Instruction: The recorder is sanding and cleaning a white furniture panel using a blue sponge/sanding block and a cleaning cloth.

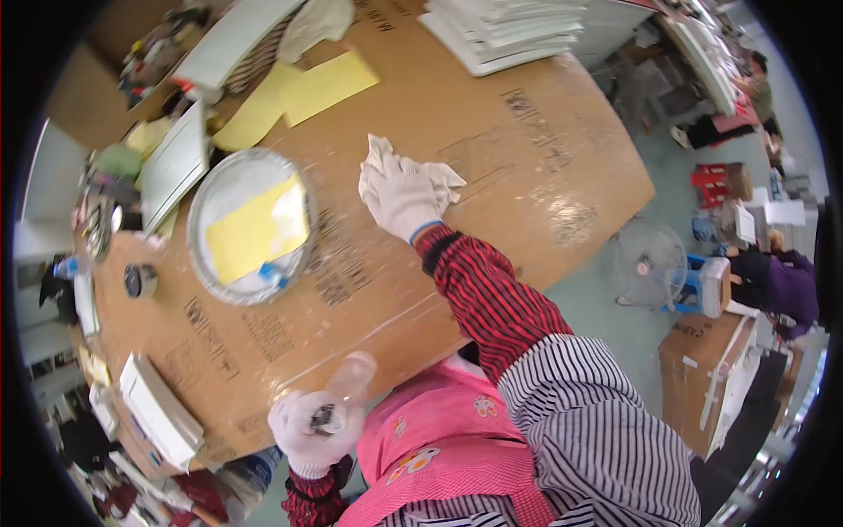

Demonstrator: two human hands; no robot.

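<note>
Cardboard-covered worktable [492, 149], grey-green floor [606, 307], standing fan [648, 263], cardboard box [702, 360] beside.
</note>
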